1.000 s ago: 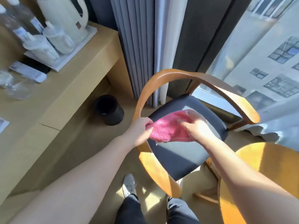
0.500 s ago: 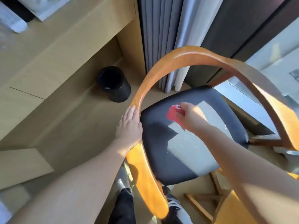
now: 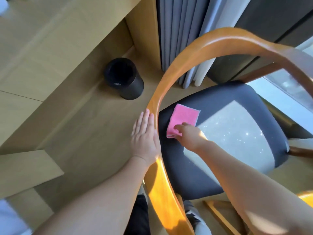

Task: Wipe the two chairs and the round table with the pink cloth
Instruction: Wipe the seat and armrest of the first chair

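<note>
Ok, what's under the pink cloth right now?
The dark chair seat: the pink cloth lies flat on it, right hand gripping its near end. The fabric directly beneath is covered.

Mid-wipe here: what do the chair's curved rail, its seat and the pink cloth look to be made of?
The curved rail looks like bent wood under glossy varnish: orange-brown, with sun glints. The seat looks like dark matte woven upholstery; its sunlit patch sparkles with tiny specks. The pink cloth looks like soft microfibre or terry, fuzzy with a stitched edge; fibre uncertain.
</note>
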`<state>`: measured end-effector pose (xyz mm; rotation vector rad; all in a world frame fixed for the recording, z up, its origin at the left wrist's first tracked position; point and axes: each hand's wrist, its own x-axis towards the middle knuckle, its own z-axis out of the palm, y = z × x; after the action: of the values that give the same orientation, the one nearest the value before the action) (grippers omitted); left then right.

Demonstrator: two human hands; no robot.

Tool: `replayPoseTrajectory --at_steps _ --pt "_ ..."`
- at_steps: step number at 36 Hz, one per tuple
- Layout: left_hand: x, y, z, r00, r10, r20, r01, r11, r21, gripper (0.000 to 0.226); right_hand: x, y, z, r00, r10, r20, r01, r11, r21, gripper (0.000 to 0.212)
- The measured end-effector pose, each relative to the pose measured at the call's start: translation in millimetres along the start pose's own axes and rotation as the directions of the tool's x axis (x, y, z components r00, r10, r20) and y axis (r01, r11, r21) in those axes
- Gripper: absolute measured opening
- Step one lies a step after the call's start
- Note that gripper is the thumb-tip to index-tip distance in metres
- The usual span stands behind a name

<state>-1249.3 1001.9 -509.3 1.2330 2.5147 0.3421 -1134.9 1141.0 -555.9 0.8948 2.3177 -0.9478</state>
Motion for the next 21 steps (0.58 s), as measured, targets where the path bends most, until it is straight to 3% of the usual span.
replayPoseTrajectory --at_steps 4,13,17,21 --pt "0.0 -2.5 1.7 1.000 0.014 -0.002 -0.014 1.000 -0.018 0.057 6.0 11.1 20.3 0.998 0.059 0.021 -0.059 0.998 0.015 0.036" --pt "0.0 -3.3 2.7 0.998 0.052 0.019 -0.052 0.998 0.018 0.057 55.0 22.6 47.4 0.939 0.177 -0.294 -0.200 0.978 -0.050 0.049" --pt "-0.6 -3.4 3.2 0.999 0.048 0.023 -0.049 0.998 0.032 0.057 76.2 13.8 71.1 0.909 0.294 -0.296 -0.298 0.954 0.035 0.059" --pt "-1.3 -2.2 2.5 0.998 0.054 0.009 -0.055 0.998 0.020 0.057 83.6 7.4 88.6 0.931 0.214 -0.296 -0.230 0.973 -0.019 0.069"
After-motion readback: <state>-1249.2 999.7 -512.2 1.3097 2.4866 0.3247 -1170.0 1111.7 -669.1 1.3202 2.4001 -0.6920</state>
